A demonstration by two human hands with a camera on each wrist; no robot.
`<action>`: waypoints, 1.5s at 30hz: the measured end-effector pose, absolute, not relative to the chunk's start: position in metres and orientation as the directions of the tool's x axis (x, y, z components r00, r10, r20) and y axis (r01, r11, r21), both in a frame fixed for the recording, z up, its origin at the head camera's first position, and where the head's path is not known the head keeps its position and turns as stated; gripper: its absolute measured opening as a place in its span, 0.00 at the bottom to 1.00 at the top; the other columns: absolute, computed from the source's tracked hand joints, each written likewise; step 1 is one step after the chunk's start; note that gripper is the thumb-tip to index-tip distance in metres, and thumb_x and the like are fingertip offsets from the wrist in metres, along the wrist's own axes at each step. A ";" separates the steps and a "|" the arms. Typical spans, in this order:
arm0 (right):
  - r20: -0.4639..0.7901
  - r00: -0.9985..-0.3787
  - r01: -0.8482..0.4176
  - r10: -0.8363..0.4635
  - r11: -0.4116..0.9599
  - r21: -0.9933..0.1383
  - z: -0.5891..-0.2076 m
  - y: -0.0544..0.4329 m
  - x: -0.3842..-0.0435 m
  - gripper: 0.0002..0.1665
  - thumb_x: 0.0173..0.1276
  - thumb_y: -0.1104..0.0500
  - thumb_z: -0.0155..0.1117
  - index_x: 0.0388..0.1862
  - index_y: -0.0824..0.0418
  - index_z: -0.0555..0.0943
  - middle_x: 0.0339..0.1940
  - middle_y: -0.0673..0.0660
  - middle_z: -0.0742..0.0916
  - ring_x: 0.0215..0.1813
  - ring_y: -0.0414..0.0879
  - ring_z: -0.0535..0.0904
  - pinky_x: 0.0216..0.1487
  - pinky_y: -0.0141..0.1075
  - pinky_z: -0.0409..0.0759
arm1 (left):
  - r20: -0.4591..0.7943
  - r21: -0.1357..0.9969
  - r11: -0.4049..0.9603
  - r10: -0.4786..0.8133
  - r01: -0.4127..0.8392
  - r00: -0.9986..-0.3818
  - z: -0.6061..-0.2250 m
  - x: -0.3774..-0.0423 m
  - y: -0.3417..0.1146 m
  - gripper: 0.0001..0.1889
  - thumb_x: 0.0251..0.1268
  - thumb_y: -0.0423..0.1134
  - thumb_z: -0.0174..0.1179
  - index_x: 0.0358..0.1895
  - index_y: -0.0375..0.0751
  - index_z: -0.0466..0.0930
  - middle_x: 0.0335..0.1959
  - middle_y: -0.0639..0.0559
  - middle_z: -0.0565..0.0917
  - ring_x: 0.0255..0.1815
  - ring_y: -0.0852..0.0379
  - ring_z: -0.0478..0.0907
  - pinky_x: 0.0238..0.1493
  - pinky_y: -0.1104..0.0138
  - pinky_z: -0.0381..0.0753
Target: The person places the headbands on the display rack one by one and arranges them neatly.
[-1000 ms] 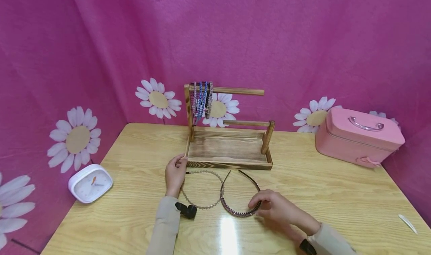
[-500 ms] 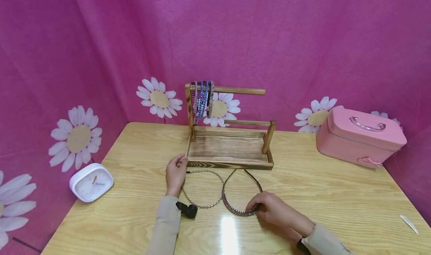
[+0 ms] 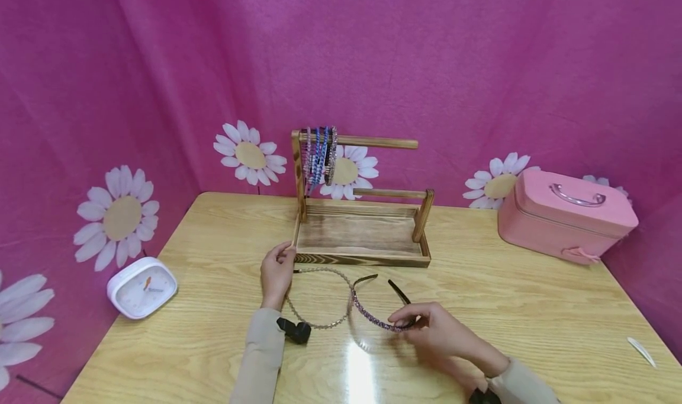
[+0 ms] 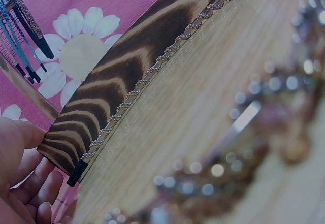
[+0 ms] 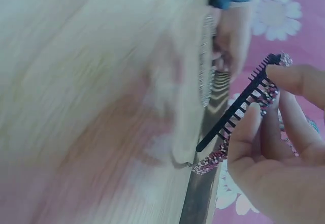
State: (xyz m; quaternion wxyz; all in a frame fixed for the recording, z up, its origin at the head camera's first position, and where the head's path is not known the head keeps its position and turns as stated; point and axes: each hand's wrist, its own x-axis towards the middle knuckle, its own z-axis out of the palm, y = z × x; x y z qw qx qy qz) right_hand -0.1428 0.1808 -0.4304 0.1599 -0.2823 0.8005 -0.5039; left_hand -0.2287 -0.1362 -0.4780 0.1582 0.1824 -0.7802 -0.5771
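Gripping the wooden display stand's (image 3: 362, 260) front-left corner, the left hand (image 3: 276, 276) stays put; before the stand lie a clear-beaded headband (image 3: 325, 327), then a purple-beaded toothed headband (image 3: 373, 318), freshly tilted, seemingly partly lifted, pinched by the right hand (image 3: 437, 328).

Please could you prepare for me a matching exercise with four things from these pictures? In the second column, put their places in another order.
Things:
1. pink case
2. purple headband
3. thin beaded headband
4. clock

Places:
A. held in the right hand
B. on the left side of the table
C. lying flat, in front of the wooden stand
D. on the right side, at the back

Pairs: 1-D, 2-A, 3-C, 4-B
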 end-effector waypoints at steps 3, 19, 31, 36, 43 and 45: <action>-0.008 -0.819 -0.185 -0.573 0.278 -0.942 -0.425 0.184 -0.142 0.16 0.63 0.68 0.63 0.49 0.75 0.81 0.37 0.45 0.87 0.39 0.32 0.79 0.38 0.28 0.80 | 0.033 0.959 0.264 -0.464 -0.104 -0.885 -0.478 -0.228 -0.137 0.16 0.69 0.39 0.57 0.54 0.36 0.83 0.42 0.41 0.83 0.36 0.60 0.75 0.40 0.68 0.71; -0.044 -0.931 0.144 -0.361 -0.254 -0.956 -0.412 0.220 -0.147 0.22 0.75 0.69 0.47 0.46 0.46 0.85 0.43 0.41 0.85 0.43 0.32 0.80 0.43 0.28 0.80 | 0.041 0.958 0.269 -0.462 -0.096 -0.886 -0.478 -0.228 -0.136 0.15 0.68 0.38 0.57 0.53 0.35 0.83 0.40 0.42 0.83 0.31 0.66 0.72 0.37 0.69 0.71; -0.031 -0.987 0.095 -0.161 -0.409 -0.908 -0.395 0.260 -0.162 0.20 0.76 0.68 0.47 0.43 0.52 0.86 0.39 0.45 0.87 0.39 0.33 0.82 0.38 0.26 0.80 | 0.032 0.959 0.265 -0.467 -0.105 -0.883 -0.478 -0.228 -0.136 0.15 0.68 0.39 0.58 0.53 0.36 0.83 0.40 0.42 0.83 0.31 0.65 0.72 0.38 0.69 0.70; -0.018 -0.997 0.050 -0.080 -0.419 -0.906 -0.381 0.275 -0.181 0.18 0.75 0.67 0.51 0.41 0.52 0.87 0.37 0.44 0.88 0.37 0.33 0.81 0.35 0.26 0.78 | 0.040 0.957 0.271 -0.467 -0.100 -0.883 -0.478 -0.228 -0.136 0.15 0.68 0.39 0.58 0.53 0.36 0.83 0.40 0.42 0.84 0.31 0.66 0.72 0.38 0.69 0.71; -0.007 -1.000 0.017 -0.027 -0.418 -0.908 -0.360 0.277 -0.218 0.14 0.73 0.66 0.55 0.39 0.51 0.86 0.35 0.45 0.88 0.35 0.33 0.80 0.33 0.25 0.78 | 0.039 0.959 0.267 -0.467 -0.099 -0.883 -0.479 -0.229 -0.137 0.15 0.68 0.39 0.58 0.53 0.36 0.83 0.40 0.42 0.84 0.31 0.66 0.72 0.38 0.70 0.70; -0.007 -1.000 0.014 -0.017 -0.408 -0.913 -0.355 0.275 -0.229 0.12 0.72 0.65 0.57 0.39 0.51 0.86 0.34 0.44 0.87 0.35 0.33 0.79 0.32 0.25 0.78 | 0.044 0.959 0.268 -0.470 -0.095 -0.882 -0.479 -0.229 -0.136 0.15 0.68 0.39 0.58 0.52 0.35 0.84 0.39 0.42 0.84 0.31 0.66 0.72 0.37 0.70 0.70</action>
